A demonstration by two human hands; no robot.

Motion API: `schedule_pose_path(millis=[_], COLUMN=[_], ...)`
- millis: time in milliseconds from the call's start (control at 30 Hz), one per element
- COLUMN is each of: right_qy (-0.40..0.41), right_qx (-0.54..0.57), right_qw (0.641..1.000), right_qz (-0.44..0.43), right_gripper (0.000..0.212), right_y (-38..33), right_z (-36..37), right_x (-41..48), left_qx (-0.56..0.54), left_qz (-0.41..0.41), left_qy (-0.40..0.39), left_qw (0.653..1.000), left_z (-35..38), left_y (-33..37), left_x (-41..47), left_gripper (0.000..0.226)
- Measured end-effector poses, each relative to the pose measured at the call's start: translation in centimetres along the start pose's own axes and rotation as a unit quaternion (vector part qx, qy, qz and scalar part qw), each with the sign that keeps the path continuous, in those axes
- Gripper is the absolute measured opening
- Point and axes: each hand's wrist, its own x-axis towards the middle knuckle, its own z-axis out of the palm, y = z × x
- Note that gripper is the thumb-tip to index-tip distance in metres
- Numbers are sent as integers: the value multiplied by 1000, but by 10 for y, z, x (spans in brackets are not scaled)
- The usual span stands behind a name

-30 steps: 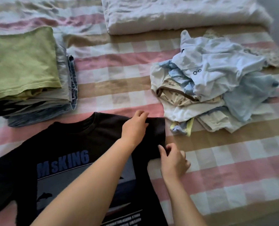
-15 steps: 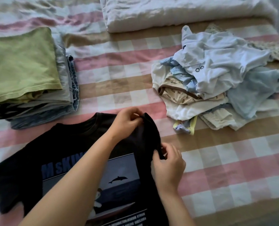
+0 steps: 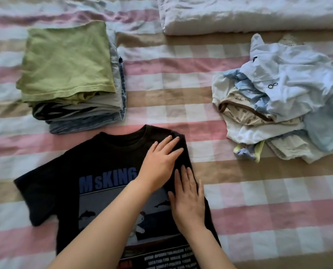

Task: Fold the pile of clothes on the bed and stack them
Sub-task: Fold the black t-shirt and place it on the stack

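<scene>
Black T-shirt [image 3: 107, 158] lies face up on the bed [image 3: 181, 90], collar away from the person. Print is visible: blue lettering over a dolphin graphic. The shirt's right side is folded in over the front, giving a straight edge from shoulder down. Its left sleeve is spread flat.

Left hand [image 3: 159, 162]: flat, fingers straight and together, palm down on the folded-in part just below the shirt's right shoulder. It grips nothing. The forearm crosses the print.

Right hand [image 3: 189, 202]: also flat, fingers extended, pressing the same folded edge nearer the person than the left hand. Fingertips nearly reach the left hand. It grips nothing.

Folded stack [image 3: 68, 61]: beyond the shirt's left shoulder and apart from it. Green top on top, grey, dark and denim-blue layers under it.

Unfolded pile [image 3: 286, 98]: right of the shirt and well apart. Pale blue, white and cream pieces are crumpled together. A small yellow-and-purple piece [image 3: 247, 152] sits at the pile's edge closest to the shirt.

White duvet [image 3: 249, 14]: far beyond the shirt, at the bed's far edge.
</scene>
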Motion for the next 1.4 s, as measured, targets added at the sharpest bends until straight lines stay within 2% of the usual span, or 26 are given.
schedule_pose_path(millis=[67,133,200,300,400,567,700,833,967,1067,1133,1200,1300,1400], right_qy=[-41,-72,-79,-32,43,9,-40,-88,-105,-132,-144,-151,-181,-210], right_qx=[-18,-23,-2,77,154,178,176,171,118,80,68,49,26,42], right_qw=[999,997,997,996,987,971,958,942,933,923,921,922,916,912], right_qz=[4,14,21,34,-28,-160,-223,-275,-323,-352,-354,-353,-357,-350], right_gripper=[63,70,65,45,40,23,24,26,31,37,39,37,29,22], right_y=[0,0,-1,-5,-30,-111,-178,-232,-272,-295,-306,-315,-324,-325], right_z=[3,4,3,-3,-14,-11,3,21,37,46,49,51,49,41], right_x=[2,1,4,8,19,52,68,83,99,108,112,115,120,124], left_qx=[71,95,90,39,-3,-2,-8,-25,-116,-239,-297,-312,-335,-344], left_qz=[-60,-107,-120,-134,-191,-313,-410,-495,-526,-557,-582,-600,-608,-593], left_qy=[-77,-90,-84,-41,67,186,205,182,220,252,235,218,228,234], left_qw=[993,986,985,989,979,931,889,849,813,754,719,704,683,690], left_z=[18,29,30,13,-19,-66,-82,-81,-74,-72,-71,-69,-68,-71], left_y=[-4,-7,-6,-8,-35,-106,-152,-175,-177,-172,-169,-168,-170,-170], left_x=[0,2,9,10,-23,-116,-178,-219,-237,-239,-237,-235,-233,-235], left_gripper=[52,56,57,55,44,31,34,49,57,49,48,49,38,21])
